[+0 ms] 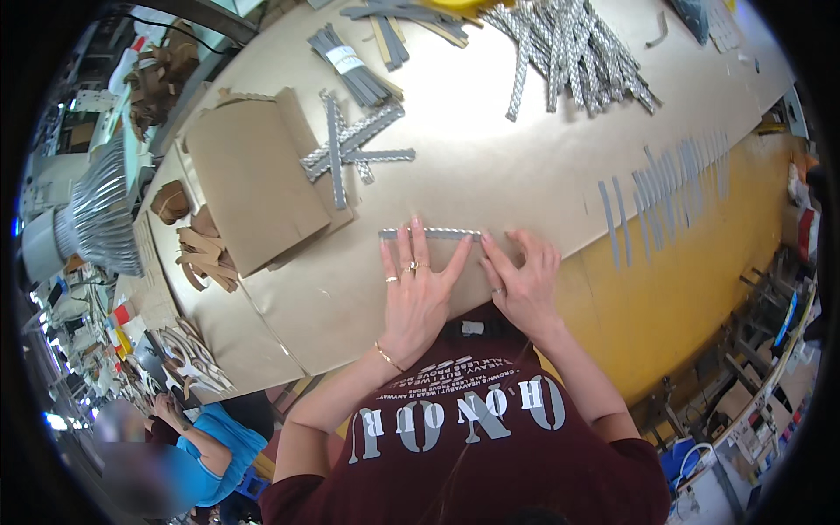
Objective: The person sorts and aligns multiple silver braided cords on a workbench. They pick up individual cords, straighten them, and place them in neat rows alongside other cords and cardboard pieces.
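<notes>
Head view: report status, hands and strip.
Left hand flat, fingertips on the silver strip. Right hand flat beside it, at the strip's right end. Strip lies on brown paper. Nothing blocking.

Silver-grey patterned strip point(429, 234) on tan paper-covered table point(490, 166); yellow table edge point(691, 289); maroon shirt point(472, 437), white lettering

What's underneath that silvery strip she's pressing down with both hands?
The silver strip lies flat on brown paper covering the table. The left hand and right hand press just below it. Whatever lies beneath the strip and the paper is hidden.
</notes>
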Action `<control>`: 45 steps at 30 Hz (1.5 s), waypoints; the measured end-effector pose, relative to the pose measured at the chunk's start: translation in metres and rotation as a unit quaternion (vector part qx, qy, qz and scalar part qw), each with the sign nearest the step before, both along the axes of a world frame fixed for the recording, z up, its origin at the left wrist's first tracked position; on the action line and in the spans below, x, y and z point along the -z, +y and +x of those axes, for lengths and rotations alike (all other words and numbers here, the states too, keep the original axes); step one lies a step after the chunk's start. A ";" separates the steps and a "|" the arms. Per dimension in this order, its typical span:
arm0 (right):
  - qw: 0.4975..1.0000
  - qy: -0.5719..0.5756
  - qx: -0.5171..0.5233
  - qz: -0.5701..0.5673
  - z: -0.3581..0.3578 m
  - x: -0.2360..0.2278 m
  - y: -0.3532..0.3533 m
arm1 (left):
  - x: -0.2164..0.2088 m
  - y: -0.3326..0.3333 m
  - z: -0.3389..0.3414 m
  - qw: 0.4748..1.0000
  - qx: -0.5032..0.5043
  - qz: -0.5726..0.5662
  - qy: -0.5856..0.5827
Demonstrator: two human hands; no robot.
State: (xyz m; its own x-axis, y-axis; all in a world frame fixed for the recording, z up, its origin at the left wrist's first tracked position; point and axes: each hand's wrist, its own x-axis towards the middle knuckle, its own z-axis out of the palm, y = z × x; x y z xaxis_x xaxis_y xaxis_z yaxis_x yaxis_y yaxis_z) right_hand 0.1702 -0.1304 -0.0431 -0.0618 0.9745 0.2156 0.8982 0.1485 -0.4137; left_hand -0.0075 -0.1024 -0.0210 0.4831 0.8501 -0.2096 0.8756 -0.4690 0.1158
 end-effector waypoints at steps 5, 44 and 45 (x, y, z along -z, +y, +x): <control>1.000 0.017 -0.002 0.023 0.009 0.011 0.003 | 0.006 0.001 -0.006 0.998 -0.027 -0.002 -0.058; 0.966 0.086 -0.030 0.242 0.010 0.050 0.007 | -0.010 0.122 -0.035 0.934 -0.161 0.318 -0.029; 0.966 0.089 -0.028 0.239 0.010 0.049 0.007 | -0.009 0.130 -0.034 0.933 -0.138 0.332 0.008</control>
